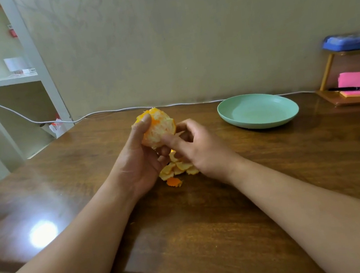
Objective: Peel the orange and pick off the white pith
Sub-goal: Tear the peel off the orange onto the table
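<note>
Both hands at orange [158, 127]: left hand [141, 158] grips, right hand [195, 144] pinches.

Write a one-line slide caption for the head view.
Left hand holds a mostly peeled orange while the right hand picks at it above peel scraps.

Two bare forearms [78, 241] end in a bare left hand [140, 165] and right hand [200, 148].

Orange [158, 127] held over mid-table [197, 215], left grip [141, 162] on its left side, right grip [196, 147] touching its right. Peel pieces [177, 171] on table beneath both grips. Plate [258, 111] right of them, toward the wall. Cable [113, 111] along table's back edge. Rack [327, 69] far right.
</note>
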Demonstrator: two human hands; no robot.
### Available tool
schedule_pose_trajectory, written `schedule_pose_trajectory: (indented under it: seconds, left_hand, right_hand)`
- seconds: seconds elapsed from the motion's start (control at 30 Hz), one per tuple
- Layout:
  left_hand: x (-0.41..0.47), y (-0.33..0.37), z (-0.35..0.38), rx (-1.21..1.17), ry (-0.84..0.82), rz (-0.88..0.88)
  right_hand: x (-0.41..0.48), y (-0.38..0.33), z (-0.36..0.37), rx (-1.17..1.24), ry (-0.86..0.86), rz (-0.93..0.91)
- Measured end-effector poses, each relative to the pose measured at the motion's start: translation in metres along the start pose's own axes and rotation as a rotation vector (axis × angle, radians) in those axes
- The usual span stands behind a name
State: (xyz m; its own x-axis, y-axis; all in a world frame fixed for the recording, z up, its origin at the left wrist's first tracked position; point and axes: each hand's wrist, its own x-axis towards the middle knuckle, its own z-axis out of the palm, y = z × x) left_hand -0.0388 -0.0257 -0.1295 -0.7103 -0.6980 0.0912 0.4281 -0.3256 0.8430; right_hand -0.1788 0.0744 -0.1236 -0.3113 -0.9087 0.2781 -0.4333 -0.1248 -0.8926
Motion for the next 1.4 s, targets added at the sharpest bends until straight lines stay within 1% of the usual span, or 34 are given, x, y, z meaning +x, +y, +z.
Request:
schedule_pose_trajectory:
  seconds: [0.23,0.37,0.53,0.73,0.8,0.87,0.93,0.97,1.1,1.13,1.3,1.4]
  left_hand:
    - [0.001,-0.002,0.003,0.1,0.008,0.043]
    - [0.0,-0.001,0.005,0.085,0.001,0.044]
    - [-0.002,0.002,0.001,-0.012,-0.05,0.016]
    - [0.0,0.002,-0.004,-0.085,-0.134,-0.031]
    - [-0.003,0.002,-0.003,-0.115,-0.149,-0.05]
    - [-0.004,0.003,-0.001,-0.116,-0.146,-0.054]
    - [-0.004,0.004,-0.002,-0.119,-0.11,-0.048]
    - [-0.003,0.004,-0.003,-0.129,-0.078,-0.043]
    - [-0.004,0.007,-0.002,-0.14,0.027,-0.038]
    - [-0.004,0.007,0.0,-0.126,0.035,-0.045]
    - [-0.002,0.005,-0.002,-0.023,-0.017,-0.07]
    - [0.001,0.003,-0.004,0.052,-0.015,-0.032]
  right_hand:
    - [0.004,0.005,-0.001,0.041,0.001,-0.036]
    - [0.008,0.01,0.0,0.149,0.019,-0.036]
    - [0.011,0.005,-0.007,0.26,-0.04,-0.014]
    - [0.015,0.003,-0.02,0.416,-0.155,0.032]
    - [0.015,0.004,-0.022,0.491,-0.204,0.057]
    - [0.013,0.003,-0.025,0.518,-0.225,0.078]
    - [0.011,0.003,-0.026,0.469,-0.208,0.105]
    - [0.011,0.005,-0.026,0.402,-0.185,0.114]
    - [0.01,0.007,-0.019,-0.06,-0.045,0.071]
    - [0.01,0.007,-0.017,-0.097,-0.02,0.057]
    - [0.009,0.005,-0.015,0.057,0.045,0.063]
    - [0.01,0.006,-0.016,0.15,0.031,0.072]
